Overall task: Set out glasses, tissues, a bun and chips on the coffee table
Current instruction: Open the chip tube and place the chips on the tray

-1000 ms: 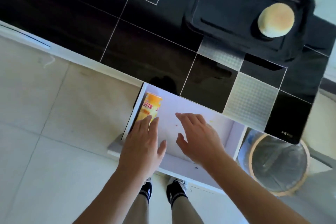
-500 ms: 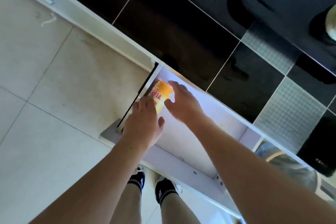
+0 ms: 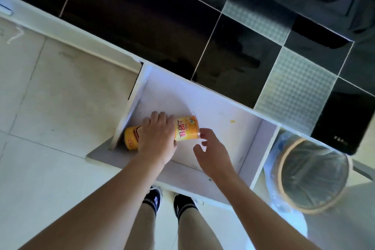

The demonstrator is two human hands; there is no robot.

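Chips can [image 3: 185,129] with red Chinese lettering, gripped by left hand [image 3: 157,138]

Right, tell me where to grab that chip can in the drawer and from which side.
Grip the chip can round the middle of its tube, from above. It lies on its side in the open drawer, so its round flank faces up. The left hand already wraps it there; the right hand could steady the end.

chips can [image 3: 185,128]: glossy printed wrap | coffee table [image 3: 142,26]: glossy black panels, frosted textured squares | drawer [image 3: 213,107]: matt white board | bin [image 3: 312,176]: clear plastic liner
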